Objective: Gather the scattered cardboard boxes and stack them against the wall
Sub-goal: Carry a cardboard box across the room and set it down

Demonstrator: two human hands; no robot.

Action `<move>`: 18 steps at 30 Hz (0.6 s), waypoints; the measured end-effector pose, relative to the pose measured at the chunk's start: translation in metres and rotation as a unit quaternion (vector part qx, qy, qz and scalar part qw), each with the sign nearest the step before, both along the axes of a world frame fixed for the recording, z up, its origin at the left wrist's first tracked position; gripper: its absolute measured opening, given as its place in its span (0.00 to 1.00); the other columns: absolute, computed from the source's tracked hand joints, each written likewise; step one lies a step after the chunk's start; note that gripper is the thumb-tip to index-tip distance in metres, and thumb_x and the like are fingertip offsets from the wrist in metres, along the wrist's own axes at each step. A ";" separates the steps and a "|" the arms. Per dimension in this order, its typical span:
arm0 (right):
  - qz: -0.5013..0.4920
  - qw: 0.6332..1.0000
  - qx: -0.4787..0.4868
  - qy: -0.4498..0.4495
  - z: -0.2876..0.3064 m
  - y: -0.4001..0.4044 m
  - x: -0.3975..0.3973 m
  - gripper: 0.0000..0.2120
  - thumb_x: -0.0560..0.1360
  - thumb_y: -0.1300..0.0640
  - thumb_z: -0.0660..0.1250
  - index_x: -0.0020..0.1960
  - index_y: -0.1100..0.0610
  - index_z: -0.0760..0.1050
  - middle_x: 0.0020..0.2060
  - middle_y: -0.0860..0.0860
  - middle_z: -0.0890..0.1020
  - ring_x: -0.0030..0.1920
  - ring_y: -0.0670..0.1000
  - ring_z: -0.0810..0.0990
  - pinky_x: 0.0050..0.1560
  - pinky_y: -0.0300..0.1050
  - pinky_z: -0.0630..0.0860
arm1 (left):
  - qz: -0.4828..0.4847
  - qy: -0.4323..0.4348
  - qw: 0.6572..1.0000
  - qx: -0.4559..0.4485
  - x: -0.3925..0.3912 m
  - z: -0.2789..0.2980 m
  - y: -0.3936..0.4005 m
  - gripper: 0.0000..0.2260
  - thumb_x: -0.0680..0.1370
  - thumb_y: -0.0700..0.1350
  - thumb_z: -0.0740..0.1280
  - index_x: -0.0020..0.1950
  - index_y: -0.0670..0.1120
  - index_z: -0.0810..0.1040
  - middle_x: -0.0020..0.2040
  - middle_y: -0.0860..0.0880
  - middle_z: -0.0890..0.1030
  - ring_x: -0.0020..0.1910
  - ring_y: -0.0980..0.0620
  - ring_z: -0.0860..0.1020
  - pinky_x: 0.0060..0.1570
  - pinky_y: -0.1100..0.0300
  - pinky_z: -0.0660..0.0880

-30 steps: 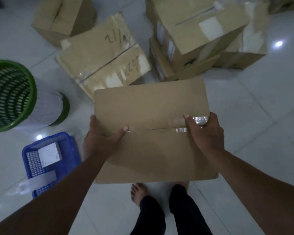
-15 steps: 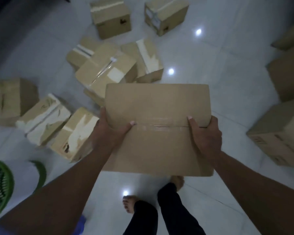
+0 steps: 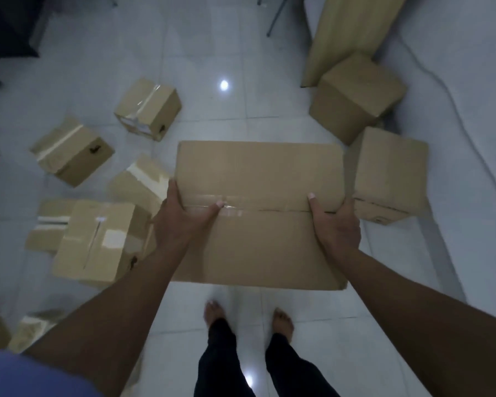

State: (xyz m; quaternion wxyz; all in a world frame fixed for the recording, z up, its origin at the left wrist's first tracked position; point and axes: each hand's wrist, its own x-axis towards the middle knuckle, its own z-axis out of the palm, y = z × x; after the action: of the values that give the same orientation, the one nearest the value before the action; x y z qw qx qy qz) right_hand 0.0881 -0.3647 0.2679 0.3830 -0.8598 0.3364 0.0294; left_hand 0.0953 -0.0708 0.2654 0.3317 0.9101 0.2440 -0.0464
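Above the white tiled floor (image 3: 241, 47): both hands, left (image 3: 181, 222) and right (image 3: 337, 227), gripping large flat brown cardboard box (image 3: 258, 173); smaller taped boxes (image 3: 148, 108) lying scattered, awaiting stacking.

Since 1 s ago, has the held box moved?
Yes. The box in both hands has been carried right, away from the green basket, now out of view, toward the two boxes on the right.

Glossy white tiled floor (image 3: 241, 47), scattered cardboard boxes (image 3: 72, 151), bare feet (image 3: 216, 312)
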 end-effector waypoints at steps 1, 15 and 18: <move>-0.020 1.000 0.001 -0.004 0.004 -0.007 0.004 0.41 0.71 0.25 0.65 0.72 0.51 0.67 0.64 0.56 0.79 0.64 0.62 0.78 0.63 0.56 0.73 | -0.024 -0.003 1.000 -0.006 0.014 0.005 -0.008 0.55 0.61 0.76 0.73 0.80 0.55 0.57 0.70 0.47 0.77 0.67 0.42 0.77 0.62 0.48 0.75; -0.375 0.927 0.022 0.005 0.006 -0.085 -0.056 0.39 0.73 0.28 0.66 0.74 0.52 0.64 0.64 0.58 0.79 0.63 0.63 0.78 0.62 0.58 0.73 | -0.376 0.017 0.926 0.030 0.151 0.019 -0.176 0.58 0.57 0.82 0.69 0.80 0.59 0.55 0.69 0.48 0.77 0.66 0.41 0.77 0.62 0.44 0.76; -0.434 0.900 0.032 0.014 -0.007 -0.111 -0.086 0.39 0.74 0.28 0.66 0.74 0.52 0.64 0.64 0.57 0.79 0.63 0.63 0.78 0.62 0.58 0.73 | -0.430 0.034 0.901 0.033 0.148 0.006 -0.230 0.59 0.56 0.82 0.69 0.80 0.59 0.53 0.71 0.48 0.75 0.67 0.41 0.76 0.64 0.42 0.75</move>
State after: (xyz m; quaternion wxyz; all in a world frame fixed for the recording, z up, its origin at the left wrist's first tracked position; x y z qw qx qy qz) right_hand 0.0026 -0.4762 0.2613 0.3805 -0.6154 0.6802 -0.1173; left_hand 0.2431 -0.3012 0.2716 0.2410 0.9347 -0.1589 -0.2076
